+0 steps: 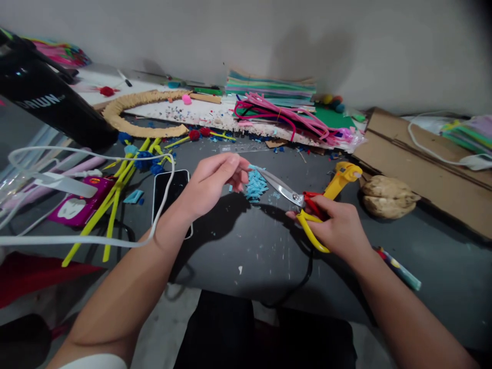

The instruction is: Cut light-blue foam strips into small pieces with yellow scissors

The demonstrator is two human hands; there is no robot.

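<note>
My right hand point(338, 225) is wrapped round the handles of a pair of scissors point(284, 189), one handle red and the other yellow. Their blade tips point left, up to a small light-blue strip point(254, 167) that my left hand point(217, 179) pinches at its fingertips. Just under the blades lies a heap of small light-blue cut pieces point(256, 187) on the dark grey table point(261, 256). Whether the blades touch the strip is hard to make out.
A yellow glue gun point(342, 179) and a brown walnut-like object point(390, 197) are right of the scissors. On the left are a phone point(171, 189), yellow-green stems point(111, 205), a white cable point(96, 240) and a black bottle point(54, 97). Pink pipe cleaners point(284, 117) lie at the back.
</note>
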